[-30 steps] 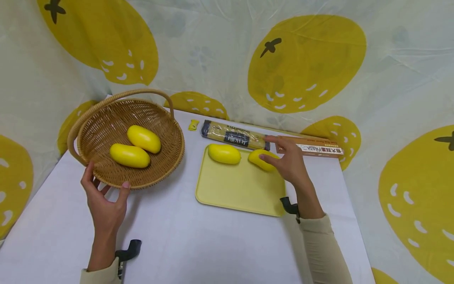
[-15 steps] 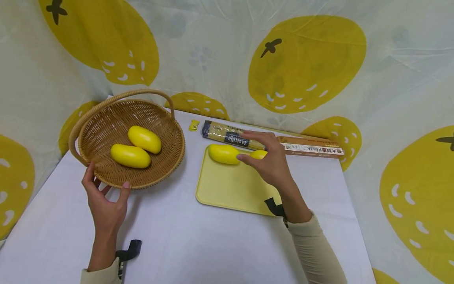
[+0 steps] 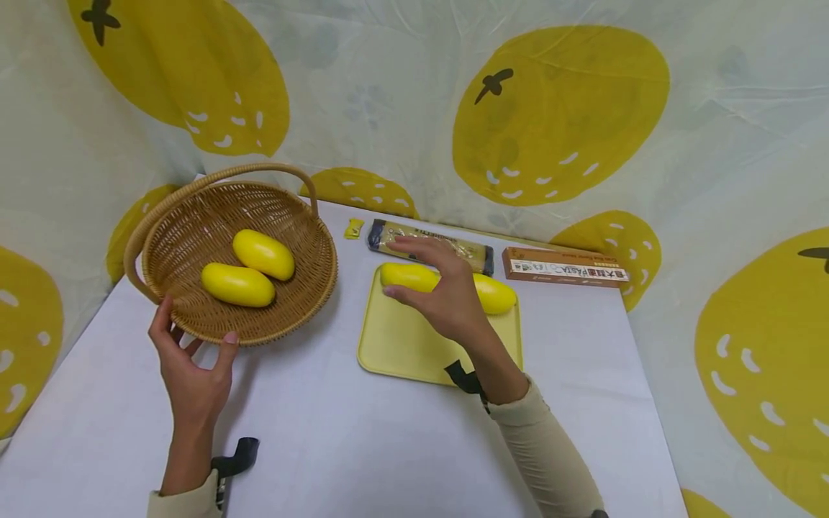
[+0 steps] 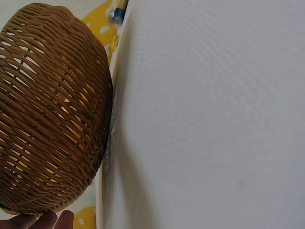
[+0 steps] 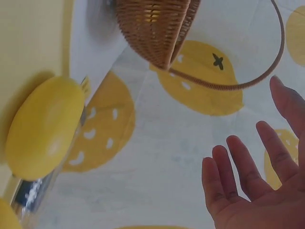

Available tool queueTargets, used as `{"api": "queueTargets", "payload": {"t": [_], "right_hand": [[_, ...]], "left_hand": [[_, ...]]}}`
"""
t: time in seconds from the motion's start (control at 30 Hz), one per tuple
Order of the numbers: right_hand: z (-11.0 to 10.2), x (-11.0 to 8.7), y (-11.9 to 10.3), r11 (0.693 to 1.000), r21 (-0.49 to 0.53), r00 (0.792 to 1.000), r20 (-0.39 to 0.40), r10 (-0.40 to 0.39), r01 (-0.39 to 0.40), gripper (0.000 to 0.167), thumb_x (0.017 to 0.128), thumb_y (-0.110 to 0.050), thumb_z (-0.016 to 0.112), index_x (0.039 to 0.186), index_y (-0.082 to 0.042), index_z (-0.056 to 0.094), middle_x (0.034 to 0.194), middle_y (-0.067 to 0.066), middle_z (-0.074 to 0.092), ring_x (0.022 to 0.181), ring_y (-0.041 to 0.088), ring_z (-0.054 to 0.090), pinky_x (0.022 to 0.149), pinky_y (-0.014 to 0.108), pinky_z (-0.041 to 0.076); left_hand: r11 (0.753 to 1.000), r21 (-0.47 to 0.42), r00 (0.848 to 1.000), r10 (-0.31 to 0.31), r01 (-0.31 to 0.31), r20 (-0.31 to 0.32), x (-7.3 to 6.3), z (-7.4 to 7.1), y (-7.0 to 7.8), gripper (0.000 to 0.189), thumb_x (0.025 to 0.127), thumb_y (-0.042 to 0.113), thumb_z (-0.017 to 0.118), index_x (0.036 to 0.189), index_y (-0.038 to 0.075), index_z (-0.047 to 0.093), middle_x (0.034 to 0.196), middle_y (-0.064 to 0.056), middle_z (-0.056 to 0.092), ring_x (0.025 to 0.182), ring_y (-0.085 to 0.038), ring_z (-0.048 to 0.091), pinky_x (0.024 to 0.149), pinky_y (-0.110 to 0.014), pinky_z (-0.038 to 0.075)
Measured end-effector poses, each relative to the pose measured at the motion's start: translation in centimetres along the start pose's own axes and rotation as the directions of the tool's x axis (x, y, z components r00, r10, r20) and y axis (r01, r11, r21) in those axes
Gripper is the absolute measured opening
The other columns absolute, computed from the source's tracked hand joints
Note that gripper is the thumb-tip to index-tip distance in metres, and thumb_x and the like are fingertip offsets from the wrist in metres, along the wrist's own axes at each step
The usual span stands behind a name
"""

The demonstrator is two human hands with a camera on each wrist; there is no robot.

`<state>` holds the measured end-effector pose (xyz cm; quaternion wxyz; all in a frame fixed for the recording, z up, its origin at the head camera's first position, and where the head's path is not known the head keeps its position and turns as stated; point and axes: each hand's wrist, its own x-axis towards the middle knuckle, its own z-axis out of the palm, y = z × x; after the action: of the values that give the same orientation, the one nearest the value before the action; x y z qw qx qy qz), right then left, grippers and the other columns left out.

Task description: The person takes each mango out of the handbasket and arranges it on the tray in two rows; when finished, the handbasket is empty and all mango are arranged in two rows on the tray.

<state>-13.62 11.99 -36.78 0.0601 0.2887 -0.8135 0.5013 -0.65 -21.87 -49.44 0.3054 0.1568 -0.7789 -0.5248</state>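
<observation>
My left hand (image 3: pixel 194 374) grips the near rim of a tilted wicker basket (image 3: pixel 175 208) with a hooped handle. Inside the basket lie two smooth yellow oval fruits, one farther back (image 3: pixel 263 254) and one nearer (image 3: pixel 237 284). In the left wrist view the basket's woven underside (image 4: pixel 52 109) shows above the fingertips. My right hand (image 3: pixel 443 295) hovers over a pale yellow tray (image 3: pixel 385 345), fingers spread and holding nothing. Two more such fruits lie on the tray: the left fruit (image 3: pixel 406 275), partly hidden by the hand, and the right fruit (image 3: pixel 495 295).
Behind the tray lies a spaghetti packet (image 3: pixel 479 257), partly covered by my right hand. To its right is a brown pasta box (image 3: pixel 563 267). A small yellow wrapped piece (image 3: pixel 353 228) lies left of the packet. A fruit-print cloth (image 3: pixel 388 108) hangs behind the white table (image 3: pixel 311 432).
My right hand has moved left from the right fruit toward the left one, uncovering the pasta box and the right fruit. My left hand and the basket stay in place.
</observation>
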Motion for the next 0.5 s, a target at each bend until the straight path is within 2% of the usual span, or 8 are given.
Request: {"api": "queueTargets", "payload": {"t": [0.3,0.5], "right_hand": [[3.1,1.1,-1.3,0.997,0.073,0.999,0.041,-0.027,0.024,0.059,0.084,-0.019,0.092,0.139,-0.02,0.072,0.145,0.0,0.068,0.139,0.013,0.056,0.113,0.042,0.049],[5.0,1.8,-2.0,0.997,0.064,0.997,0.065,-0.05,0.045,0.059,0.085,-0.023,0.091,0.139,-0.021,0.071,0.145,-0.002,0.068,0.137,0.011,0.057,0.11,0.04,0.051]], "left_hand": [[1.0,0.004,1.0,-0.018,0.018,0.002,-0.1,0.1,0.2,0.098,0.084,0.015,0.08,0.166,0.025,0.026,0.17,0.003,0.034,0.144,-0.024,0.044,0.104,-0.017,0.042],[1.0,0.006,1.0,-0.012,0.012,-0.002,-0.1,0.0,0.3,0.098,0.084,0.014,0.08,0.166,0.025,0.027,0.17,0.003,0.034,0.143,-0.022,0.045,0.103,-0.017,0.042]]}}
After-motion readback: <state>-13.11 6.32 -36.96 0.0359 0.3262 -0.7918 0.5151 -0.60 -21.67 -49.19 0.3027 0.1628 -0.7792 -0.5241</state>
